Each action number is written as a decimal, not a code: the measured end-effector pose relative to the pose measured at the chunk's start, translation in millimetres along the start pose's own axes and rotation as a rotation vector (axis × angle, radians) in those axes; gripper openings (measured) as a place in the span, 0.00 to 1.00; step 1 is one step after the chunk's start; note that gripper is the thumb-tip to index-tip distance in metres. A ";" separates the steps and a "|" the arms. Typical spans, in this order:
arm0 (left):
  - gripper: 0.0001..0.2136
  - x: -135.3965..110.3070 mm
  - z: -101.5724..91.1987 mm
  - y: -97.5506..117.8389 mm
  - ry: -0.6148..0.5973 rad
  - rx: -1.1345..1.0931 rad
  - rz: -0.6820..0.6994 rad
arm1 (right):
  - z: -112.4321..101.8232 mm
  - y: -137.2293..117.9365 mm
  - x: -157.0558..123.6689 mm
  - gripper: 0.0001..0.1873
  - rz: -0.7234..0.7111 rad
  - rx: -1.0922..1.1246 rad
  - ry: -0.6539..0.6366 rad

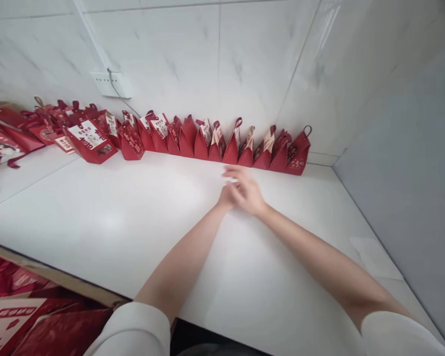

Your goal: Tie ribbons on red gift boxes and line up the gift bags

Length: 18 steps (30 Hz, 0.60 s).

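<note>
My right hand (249,192) is over the white tabletop, its fingers stretched apart and slightly blurred, with nothing visible in them. Close against it is my left hand (227,196), partly covered by the right one, so its fingers cannot be made out. Just beyond both hands, a row of small red gift boxes (230,148) with loop handles stands against the wall. Some of these boxes carry white or cream tags. At the row's right end, one red box (299,152) shows gold lettering on its face.
More red gift boxes (91,143) crowd the table's left side. Below the front edge at lower left lie red printed packages (55,326). A socket (111,85) with a cable is on the tiled wall. A grey panel (408,163) borders the right side.
</note>
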<state>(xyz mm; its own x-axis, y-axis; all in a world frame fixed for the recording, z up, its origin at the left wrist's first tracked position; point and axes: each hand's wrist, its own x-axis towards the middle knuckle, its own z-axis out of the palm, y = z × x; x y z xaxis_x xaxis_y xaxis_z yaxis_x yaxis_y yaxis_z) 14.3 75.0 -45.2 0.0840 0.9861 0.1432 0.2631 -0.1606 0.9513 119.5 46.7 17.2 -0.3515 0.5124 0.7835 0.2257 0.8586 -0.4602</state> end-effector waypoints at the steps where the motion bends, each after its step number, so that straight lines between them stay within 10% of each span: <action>1: 0.16 1.4 -0.1 -0.4 -0.016 0.010 0.007 | -24.1 24.1 -5.6 0.12 0.060 -0.107 0.141; 6: 0.18 6.6 2.4 -3.7 -0.056 0.065 0.030 | -129.5 117.3 -18.6 0.19 0.407 -0.612 0.635; 13: 0.19 4.7 1.9 1.9 -0.067 0.098 0.039 | -184.4 157.8 9.3 0.13 0.615 -0.711 0.245; 18: 0.19 0.2 -0.4 7.0 -0.068 0.081 0.049 | -198.2 147.7 12.3 0.06 0.791 -0.808 0.304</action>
<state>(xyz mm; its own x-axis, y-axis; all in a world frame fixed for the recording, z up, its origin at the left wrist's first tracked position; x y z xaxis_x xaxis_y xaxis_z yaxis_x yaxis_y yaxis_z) 15.8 74.1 -38.4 0.1633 0.9723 0.1674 0.3333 -0.2140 0.9182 328.5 176.8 41.7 0.3528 0.7809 0.5155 0.8347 -0.0136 -0.5506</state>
